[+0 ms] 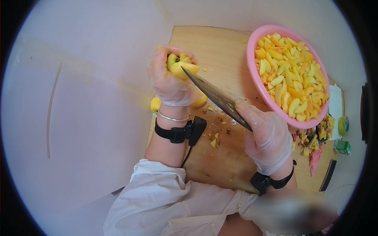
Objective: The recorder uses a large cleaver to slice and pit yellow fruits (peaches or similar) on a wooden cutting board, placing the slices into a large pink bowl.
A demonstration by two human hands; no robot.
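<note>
Head view. Wooden table [220, 45]. Pink basin [251, 63], upper right, heaped with yellow slices [291, 78]. Knife [220, 98] gripped by gloved right hand [267, 135]; gloved left hand [169, 80], apart, clamped round yellow fruit [178, 71] at knife tip. Scraps [213, 142] below.

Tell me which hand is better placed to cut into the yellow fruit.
Right, most likely: the right hand already holds the kitchen knife, its tip at the yellow fruit in this view. The left hand is cupped around that fruit and has no blade.
</note>
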